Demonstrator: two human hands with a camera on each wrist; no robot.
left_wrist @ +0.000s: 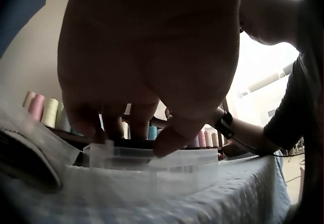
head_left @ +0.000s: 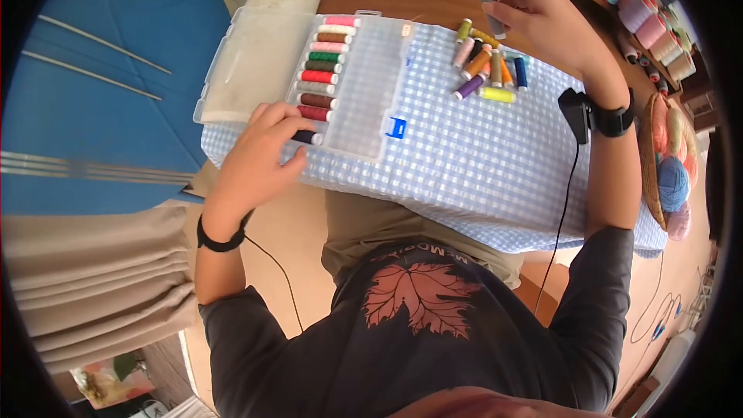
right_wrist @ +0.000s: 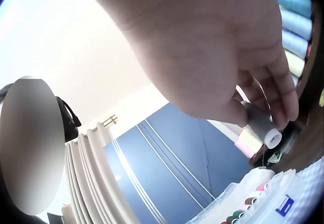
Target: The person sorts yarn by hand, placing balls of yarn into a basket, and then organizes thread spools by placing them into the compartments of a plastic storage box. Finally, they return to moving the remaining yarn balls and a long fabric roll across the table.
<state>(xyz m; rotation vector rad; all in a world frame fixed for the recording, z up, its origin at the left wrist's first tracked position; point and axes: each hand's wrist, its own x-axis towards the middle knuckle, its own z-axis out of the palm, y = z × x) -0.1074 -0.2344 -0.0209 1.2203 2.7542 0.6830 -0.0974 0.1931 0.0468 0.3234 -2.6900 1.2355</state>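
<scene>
Shirt (head_left: 414, 364) foremost | your right hand (head_left: 535, 14) pinches grey spool (head_left: 494, 25) — hold lightly | left hand (head_left: 259, 151) loose over dark spool (head_left: 303, 137) (press gently)

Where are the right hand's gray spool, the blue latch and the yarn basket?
Gray spool (right_wrist: 260, 120): right wrist view, on its gray side.
Blue latch (head_left: 396, 128): head view, on its middle.
Basket (head_left: 651, 170): head view, on its wall.

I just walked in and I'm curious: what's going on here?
A person's right hand pinches a grey thread spool near a loose pile of multicoloured thread spools. The left hand is at a dark thread spool, ending a row inside an open, clear plastic case on a blue-and-white checked cloth.
</scene>
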